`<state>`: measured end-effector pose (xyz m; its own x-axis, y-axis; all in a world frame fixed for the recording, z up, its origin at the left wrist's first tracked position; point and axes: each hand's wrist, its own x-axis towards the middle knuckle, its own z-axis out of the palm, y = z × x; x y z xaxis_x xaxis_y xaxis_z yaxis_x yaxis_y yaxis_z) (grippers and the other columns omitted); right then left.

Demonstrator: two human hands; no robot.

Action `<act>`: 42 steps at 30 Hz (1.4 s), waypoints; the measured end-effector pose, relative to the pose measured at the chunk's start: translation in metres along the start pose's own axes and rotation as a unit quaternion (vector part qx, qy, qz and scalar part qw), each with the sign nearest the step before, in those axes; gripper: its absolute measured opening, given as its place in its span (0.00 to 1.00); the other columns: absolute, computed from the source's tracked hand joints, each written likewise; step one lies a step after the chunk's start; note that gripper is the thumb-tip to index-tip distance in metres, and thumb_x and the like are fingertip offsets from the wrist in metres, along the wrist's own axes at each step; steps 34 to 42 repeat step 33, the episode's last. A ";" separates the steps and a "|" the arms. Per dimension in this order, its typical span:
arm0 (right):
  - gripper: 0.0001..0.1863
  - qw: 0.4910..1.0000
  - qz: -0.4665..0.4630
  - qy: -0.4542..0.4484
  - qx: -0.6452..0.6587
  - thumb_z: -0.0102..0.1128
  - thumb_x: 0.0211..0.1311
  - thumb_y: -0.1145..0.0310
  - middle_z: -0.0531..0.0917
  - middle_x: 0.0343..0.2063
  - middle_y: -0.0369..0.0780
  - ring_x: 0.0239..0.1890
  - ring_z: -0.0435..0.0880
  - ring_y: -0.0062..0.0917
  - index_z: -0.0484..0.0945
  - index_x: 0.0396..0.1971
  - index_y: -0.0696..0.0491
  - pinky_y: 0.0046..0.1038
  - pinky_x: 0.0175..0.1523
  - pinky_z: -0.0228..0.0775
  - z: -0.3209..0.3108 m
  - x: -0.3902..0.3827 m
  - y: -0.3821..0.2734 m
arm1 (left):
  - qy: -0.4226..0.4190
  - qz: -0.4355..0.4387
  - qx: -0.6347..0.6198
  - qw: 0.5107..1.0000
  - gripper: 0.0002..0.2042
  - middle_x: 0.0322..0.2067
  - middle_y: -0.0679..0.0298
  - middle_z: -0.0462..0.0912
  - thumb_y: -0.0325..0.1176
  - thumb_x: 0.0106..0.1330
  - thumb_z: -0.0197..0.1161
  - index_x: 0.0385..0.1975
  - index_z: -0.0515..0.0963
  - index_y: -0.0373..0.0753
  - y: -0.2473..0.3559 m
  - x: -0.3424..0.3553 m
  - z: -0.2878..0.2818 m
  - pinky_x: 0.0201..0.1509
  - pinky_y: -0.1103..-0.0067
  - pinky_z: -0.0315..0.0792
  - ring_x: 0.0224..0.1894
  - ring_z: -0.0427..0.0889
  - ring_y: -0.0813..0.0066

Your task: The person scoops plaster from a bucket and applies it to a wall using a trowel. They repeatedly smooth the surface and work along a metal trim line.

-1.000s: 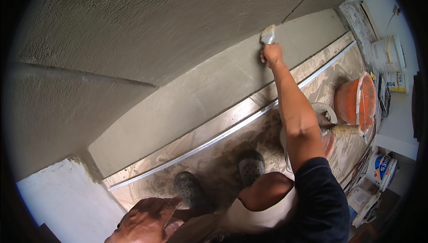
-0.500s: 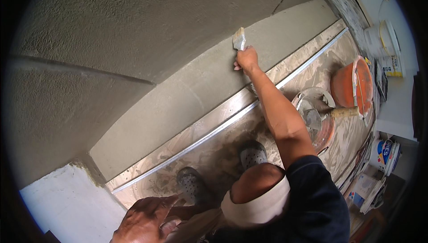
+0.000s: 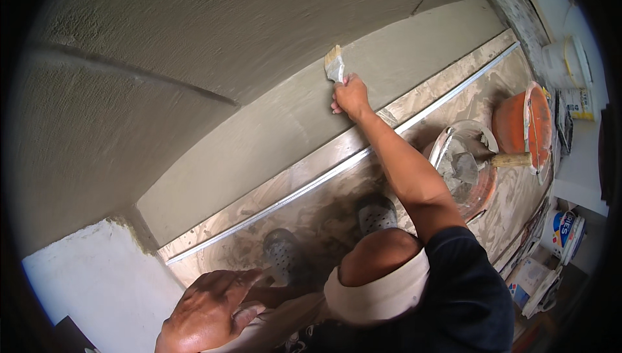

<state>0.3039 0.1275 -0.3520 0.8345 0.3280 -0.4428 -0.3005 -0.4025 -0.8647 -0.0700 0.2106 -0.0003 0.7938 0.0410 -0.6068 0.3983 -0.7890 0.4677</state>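
Note:
In my right hand point(image 3: 352, 95) is a flat paintbrush point(image 3: 334, 65), gripped by its handle with the bristles pointing away from me. The bristle tips are at the line where the rough grey plastered surface point(image 3: 175, 35) meets a smooth, paler grey strip point(image 3: 272, 132); whether they touch it I cannot tell. My right arm reaches out over the strip. At the lower left, my left hand point(image 3: 210, 304) hangs loosely beside my leg, thumb apart from the fingers, with nothing visible in it. Some of its fingertips are hidden.
A long metal straightedge point(image 3: 311, 194) lies along the smeared floor covering, beyond my perforated clogs point(image 3: 282, 252). To the right stand a bucket point(image 3: 483, 200) of grey mix with a wooden-handled tool point(image 3: 512, 160) across it, an orange bucket point(image 3: 512, 123) and several white pails point(image 3: 562, 64).
My right hand and the brush have shifted slightly left along the joint line. The view has shifted a little too. My left hand stays much the same.

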 end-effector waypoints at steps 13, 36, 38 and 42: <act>0.07 0.989 0.034 0.111 0.093 0.54 0.65 0.71 0.79 0.20 0.40 0.13 0.75 0.24 0.70 0.37 0.57 0.28 0.15 0.64 -0.034 0.050 -0.017 | 0.014 0.012 0.008 1.000 0.26 0.42 0.54 0.87 0.42 0.62 0.74 0.56 0.80 0.34 -0.001 -0.007 0.000 0.52 0.66 0.80 0.46 0.85 0.54; 0.08 0.964 -0.163 0.113 -0.179 0.61 0.63 0.70 0.84 0.20 0.46 0.19 0.86 0.34 0.71 0.34 0.57 0.37 0.28 0.81 0.025 0.033 0.060 | -0.001 0.002 -0.006 1.000 0.26 0.45 0.52 0.87 0.45 0.65 0.72 0.59 0.80 0.37 0.001 -0.003 -0.003 0.56 0.66 0.79 0.50 0.85 0.52; 0.08 0.964 -0.163 0.113 -0.179 0.61 0.63 0.70 0.84 0.20 0.46 0.19 0.86 0.34 0.71 0.34 0.57 0.37 0.28 0.81 0.025 0.033 0.060 | -0.001 0.002 -0.006 1.000 0.26 0.45 0.52 0.87 0.45 0.65 0.72 0.59 0.80 0.37 0.001 -0.003 -0.003 0.56 0.66 0.79 0.50 0.85 0.52; 0.08 0.964 -0.163 0.113 -0.179 0.61 0.63 0.70 0.84 0.20 0.46 0.19 0.86 0.34 0.71 0.34 0.57 0.37 0.28 0.81 0.025 0.033 0.060 | -0.001 0.002 -0.006 1.000 0.26 0.45 0.52 0.87 0.45 0.65 0.72 0.59 0.80 0.37 0.001 -0.003 -0.003 0.56 0.66 0.79 0.50 0.85 0.52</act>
